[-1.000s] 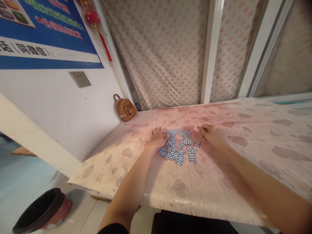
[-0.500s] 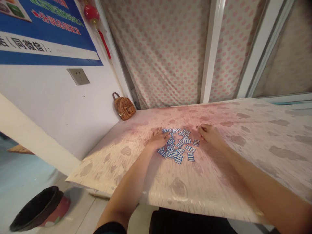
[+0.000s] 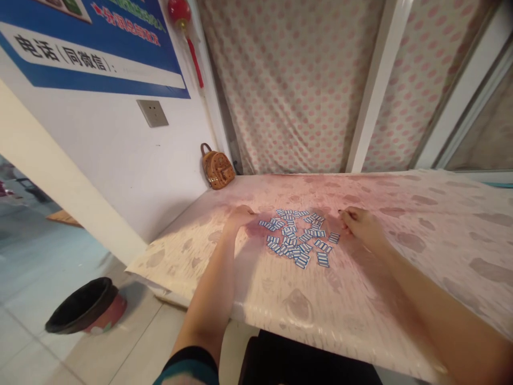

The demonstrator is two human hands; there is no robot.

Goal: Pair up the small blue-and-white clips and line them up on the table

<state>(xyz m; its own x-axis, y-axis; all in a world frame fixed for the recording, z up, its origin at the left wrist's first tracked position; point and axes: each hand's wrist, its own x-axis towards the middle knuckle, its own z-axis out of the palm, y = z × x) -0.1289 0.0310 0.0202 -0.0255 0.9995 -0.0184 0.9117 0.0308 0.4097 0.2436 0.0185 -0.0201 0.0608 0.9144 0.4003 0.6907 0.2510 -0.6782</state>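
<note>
- On the desk (image 3: 360, 299), covered with a pale pink patterned plastic sheet, your scattered pile of small blue-and-white striped rectangular tiles (image 3: 298, 238) lies between your two hands, near the middle of the desk top.
- Your left hand (image 3: 239, 215) rests palm down at the left edge of the tiles, fingers loosely curled; whether it grips a tile cannot be told.
- Your right hand (image 3: 360, 224) sits at the right edge of the pile, fingers bent inward towards the nearest tiles; any tile pinched in it is too small to make out.
- Beyond the pile, a small brown leather backpack (image 3: 217, 167) leans in the corner against the white wall.
- Down on the tiled floor to your left stands a round black-rimmed basin (image 3: 82, 306).
</note>
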